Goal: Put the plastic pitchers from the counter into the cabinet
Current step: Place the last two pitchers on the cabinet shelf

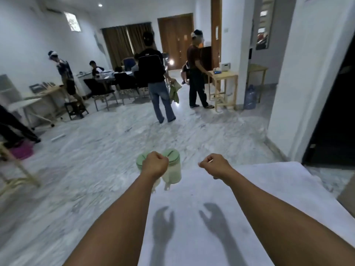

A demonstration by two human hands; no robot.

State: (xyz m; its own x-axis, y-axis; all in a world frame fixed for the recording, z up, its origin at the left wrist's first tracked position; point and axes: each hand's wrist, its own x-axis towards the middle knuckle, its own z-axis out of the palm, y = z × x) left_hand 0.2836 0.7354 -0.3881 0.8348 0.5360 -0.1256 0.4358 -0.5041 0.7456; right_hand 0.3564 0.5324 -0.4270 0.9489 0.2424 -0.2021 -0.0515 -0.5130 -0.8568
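Two bare forearms were extended over a white counter (249,189), with hand shadows cast on its surface. The left hand (155,165) was clenched around the handles of two plastic pitchers (172,169) with green lids, held just past the counter's far edge, above the marble floor (96,160). The right hand (215,165) was curled into a fist; any content could not be told.

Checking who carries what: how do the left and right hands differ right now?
The left hand is fisted in front of two green-lidded pitchers, apparently holding them; the right hand has no pitcher. The left is past the white counter edge; the right is above it. Both are closed, arms extended.
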